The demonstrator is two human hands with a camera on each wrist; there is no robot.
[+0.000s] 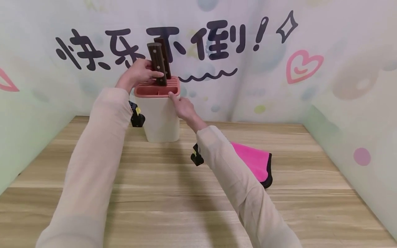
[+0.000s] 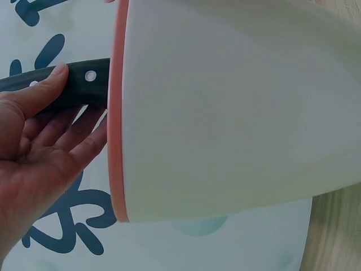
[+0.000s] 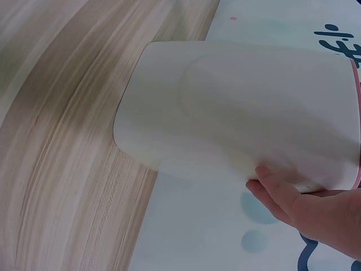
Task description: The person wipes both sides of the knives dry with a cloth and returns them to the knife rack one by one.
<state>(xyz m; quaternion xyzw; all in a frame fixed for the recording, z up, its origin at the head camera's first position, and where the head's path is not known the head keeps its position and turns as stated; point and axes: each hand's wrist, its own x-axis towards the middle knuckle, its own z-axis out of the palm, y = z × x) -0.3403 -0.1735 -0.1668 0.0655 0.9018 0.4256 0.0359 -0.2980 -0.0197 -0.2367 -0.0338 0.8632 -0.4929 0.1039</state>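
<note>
A cream knife holder (image 1: 162, 119) with a coral slotted top stands upright near the back wall. Two dark-handled knives with silver rivets rise from it, their blades hidden inside. My left hand (image 1: 139, 73) pinches the handle of the nearer knife (image 1: 157, 63) between thumb and fingers, just above the slots; the left wrist view shows this knife handle (image 2: 87, 84) against the coral rim (image 2: 117, 113). Behind it stands the other knife (image 1: 165, 57), untouched. At the holder's right front corner my right hand (image 1: 185, 107) grips it, thumb at the rim and fingertips against the wall (image 3: 237, 113).
A pink cloth (image 1: 252, 160) with black edging lies on the wooden table (image 1: 155, 193), partly behind my right forearm. A printed fabric wall (image 1: 263, 96) rises close behind the holder. Side panels (image 1: 356, 137) border the table. Black wrist mounts (image 1: 136, 119) hang from both cuffs.
</note>
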